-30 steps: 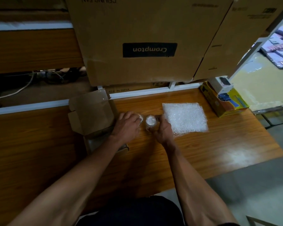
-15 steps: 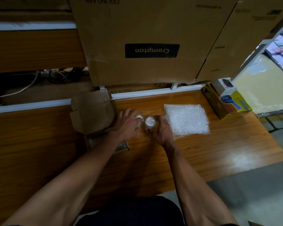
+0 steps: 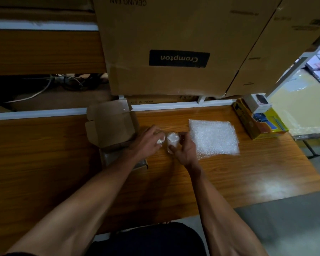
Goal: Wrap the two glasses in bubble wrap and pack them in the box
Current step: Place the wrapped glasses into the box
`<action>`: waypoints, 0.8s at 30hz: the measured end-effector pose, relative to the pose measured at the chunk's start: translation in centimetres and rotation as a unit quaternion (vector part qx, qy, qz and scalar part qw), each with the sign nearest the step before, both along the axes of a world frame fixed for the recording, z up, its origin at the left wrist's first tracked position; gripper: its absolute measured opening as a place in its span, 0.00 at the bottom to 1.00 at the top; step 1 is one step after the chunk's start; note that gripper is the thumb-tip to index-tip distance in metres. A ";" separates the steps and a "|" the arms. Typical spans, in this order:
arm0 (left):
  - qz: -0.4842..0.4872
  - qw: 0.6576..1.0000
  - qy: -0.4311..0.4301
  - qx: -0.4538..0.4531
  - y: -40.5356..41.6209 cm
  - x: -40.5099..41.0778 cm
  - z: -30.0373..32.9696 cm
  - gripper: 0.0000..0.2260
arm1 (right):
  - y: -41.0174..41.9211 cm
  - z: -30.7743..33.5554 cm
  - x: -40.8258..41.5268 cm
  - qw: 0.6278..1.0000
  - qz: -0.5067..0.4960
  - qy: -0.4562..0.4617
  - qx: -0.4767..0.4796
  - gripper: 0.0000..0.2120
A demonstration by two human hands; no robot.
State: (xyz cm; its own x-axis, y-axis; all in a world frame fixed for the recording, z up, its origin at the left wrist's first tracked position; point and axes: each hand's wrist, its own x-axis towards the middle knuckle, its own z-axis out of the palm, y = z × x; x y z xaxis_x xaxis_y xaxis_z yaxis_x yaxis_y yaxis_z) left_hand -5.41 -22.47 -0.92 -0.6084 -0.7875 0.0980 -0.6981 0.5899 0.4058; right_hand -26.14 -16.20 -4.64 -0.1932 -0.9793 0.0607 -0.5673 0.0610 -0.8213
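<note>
Two small clear glasses stand side by side on the wooden table (image 3: 229,174). My left hand (image 3: 146,141) is wrapped around the left glass (image 3: 160,140), hiding most of it. My right hand (image 3: 184,150) grips the right glass (image 3: 172,138), whose rim shows bright from above. A white sheet of bubble wrap (image 3: 213,138) lies flat just right of my right hand. An open brown cardboard box (image 3: 109,124) with raised flaps sits just left of my left hand; my left forearm hides part of its lower half.
Large cardboard cartons (image 3: 174,43) stand behind the table on a white frame. A yellow box (image 3: 257,122) with a small white box on top sits at the table's far right. Cables lie in the dark gap at back left. Grey floor lies beyond the front right edge.
My left hand's fingers have curled closer over the left glass. The right hand stays on its glass. Otherwise only the view has shifted slightly.
</note>
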 end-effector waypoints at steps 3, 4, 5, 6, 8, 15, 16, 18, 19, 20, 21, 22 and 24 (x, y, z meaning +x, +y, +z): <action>0.020 0.998 0.038 -0.033 1.0 1.2 0.4 0.15 | -0.4 1.3 0.5 1.000 -0.003 -0.002 0.024 0.29; 0.027 0.998 0.051 -0.040 1.5 1.8 0.5 0.15 | -0.7 1.7 0.9 1.000 0.001 0.000 0.023 0.31; 0.035 0.996 0.063 -0.045 1.8 2.4 0.7 0.15 | -0.9 2.1 1.2 1.000 0.009 0.005 0.023 0.32; 0.043 0.995 0.074 -0.051 2.2 3.1 0.8 0.14 | -1.1 2.7 1.7 0.999 0.022 0.010 0.022 0.33; 0.057 0.992 0.096 -0.057 3.0 4.6 0.9 0.14 | -1.2 4.0 2.9 0.999 0.046 0.016 0.016 0.31; 0.130 0.981 0.106 -0.098 5.3 10.9 0.4 0.14 | -1.7 4.4 7.3 0.988 0.152 -0.005 0.018 0.18; 0.140 0.980 0.100 -0.098 5.5 11.8 0.0 0.15 | -1.8 4.3 8.0 0.987 0.162 0.004 0.019 0.18; 0.152 0.982 0.070 -0.089 5.9 13.4 -0.8 0.17 | -2.1 4.0 9.3 0.984 0.179 0.019 0.022 0.18; 0.153 0.983 0.053 -0.084 6.1 14.1 -1.2 0.18 | -2.2 3.8 9.9 0.982 0.186 0.026 0.029 0.17; 0.150 0.984 0.042 -0.084 6.2 14.8 -1.6 0.19 | -2.4 3.7 10.6 0.980 0.193 0.035 0.036 0.17; 0.141 0.985 0.037 -0.091 6.4 15.3 -2.0 0.19 | -2.5 3.6 11.3 0.978 0.200 0.049 0.041 0.16; 0.130 0.986 0.034 -0.101 6.5 15.7 -2.2 0.19 | -2.6 3.4 11.9 0.975 0.206 0.065 0.047 0.16; 0.112 0.986 0.029 -0.123 6.7 16.3 -2.8 0.18 | -2.8 3.0 12.9 0.968 0.226 0.085 0.068 0.16</action>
State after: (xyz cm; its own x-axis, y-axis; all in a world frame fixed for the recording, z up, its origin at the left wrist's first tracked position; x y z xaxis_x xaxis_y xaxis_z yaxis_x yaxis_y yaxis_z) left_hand 10.88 -15.78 -3.74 -0.4099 -0.8497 0.3317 -0.8019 0.5090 0.3129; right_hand -13.20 -18.97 -1.62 0.2577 -0.9628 -0.0811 -0.6881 -0.1239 -0.7149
